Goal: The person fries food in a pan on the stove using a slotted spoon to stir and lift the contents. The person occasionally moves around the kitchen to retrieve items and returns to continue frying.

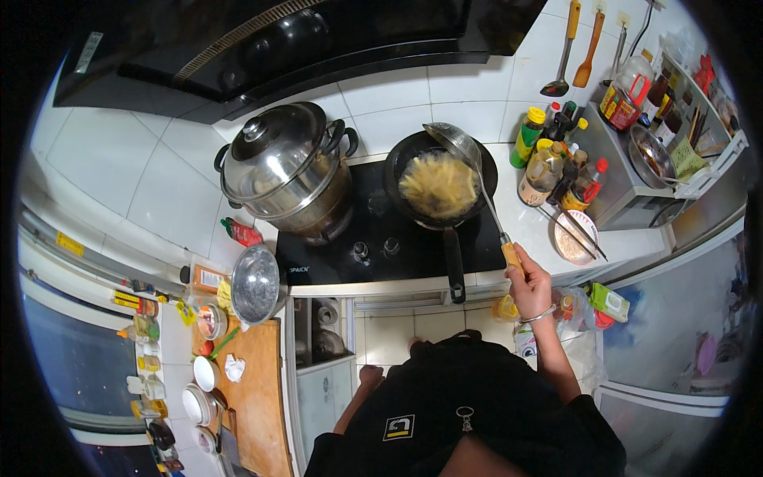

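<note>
My right hand [530, 283] is closed around the wooden handle of a metal skimmer ladle [456, 143]. The skimmer's bowl rests over the back right rim of a black wok [390, 179]. Pale yellow strips of food [440, 185] bubble in oil inside the wok, which sits on a black glass gas hob [369, 262]. The wok's black handle [454, 262] points towards me. My left hand [371, 375] hangs low beside my body, away from the counter, its fingers curled; whether it holds anything cannot be told.
A lidded steamer pot [274, 173] stands on the left burner. A steel bowl [256, 285] and a wooden cutting board [256, 393] are on the left counter. Sauce bottles [542, 173], a bowl with chopsticks across it [576, 237] and a microwave [626, 208] stand at right. A range hood [357, 65] overhangs the back.
</note>
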The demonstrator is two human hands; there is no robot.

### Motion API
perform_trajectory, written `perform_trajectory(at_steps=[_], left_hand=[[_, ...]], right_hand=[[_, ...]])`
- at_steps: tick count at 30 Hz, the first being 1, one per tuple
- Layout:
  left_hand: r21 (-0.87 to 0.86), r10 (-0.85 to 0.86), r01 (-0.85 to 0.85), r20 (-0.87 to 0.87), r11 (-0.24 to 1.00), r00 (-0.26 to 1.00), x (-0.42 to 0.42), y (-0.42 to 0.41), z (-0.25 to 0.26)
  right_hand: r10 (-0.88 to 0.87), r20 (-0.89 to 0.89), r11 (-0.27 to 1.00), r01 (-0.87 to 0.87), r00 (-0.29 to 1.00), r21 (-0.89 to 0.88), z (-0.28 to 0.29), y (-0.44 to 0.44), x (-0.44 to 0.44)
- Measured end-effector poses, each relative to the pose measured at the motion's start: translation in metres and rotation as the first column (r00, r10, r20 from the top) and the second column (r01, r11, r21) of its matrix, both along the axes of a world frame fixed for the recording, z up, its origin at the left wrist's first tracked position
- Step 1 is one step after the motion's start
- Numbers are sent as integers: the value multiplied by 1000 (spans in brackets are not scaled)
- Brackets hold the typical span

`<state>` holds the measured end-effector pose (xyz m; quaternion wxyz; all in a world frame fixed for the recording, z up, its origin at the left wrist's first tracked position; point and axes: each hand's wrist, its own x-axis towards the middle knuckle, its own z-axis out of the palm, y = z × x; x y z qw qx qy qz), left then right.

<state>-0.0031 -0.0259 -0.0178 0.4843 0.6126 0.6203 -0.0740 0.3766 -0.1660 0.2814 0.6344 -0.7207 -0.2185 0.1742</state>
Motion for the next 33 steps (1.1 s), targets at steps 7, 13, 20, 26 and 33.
perform_trajectory(at_steps=[7, 13, 20, 26, 33], left_hand=[[-4, 96, -96, 86, 995, 992, 5, -5, 17], [216, -394, 408, -109, 887, 913, -11, 3, -24], [12, 81, -82, 14, 997, 997, 21, -6, 50], [-40, 150, -148, 41, 988, 988, 10, -12, 33], [-69, 41, -45, -54, 997, 998, 19, -9, 44]], right_hand=[[-1, -37, 1000, 0, 999, -20, -4, -4, 0], [-23, -20, 1000, 23, 1000, 8, -12, -6, 3], [-14, -171, 995, 30, 985, 95, 14, -8, -7], [78, -69, 997, -79, 995, -12, -20, -14, -1], [70, -25, 995, -72, 997, -75, -31, -18, -9]])
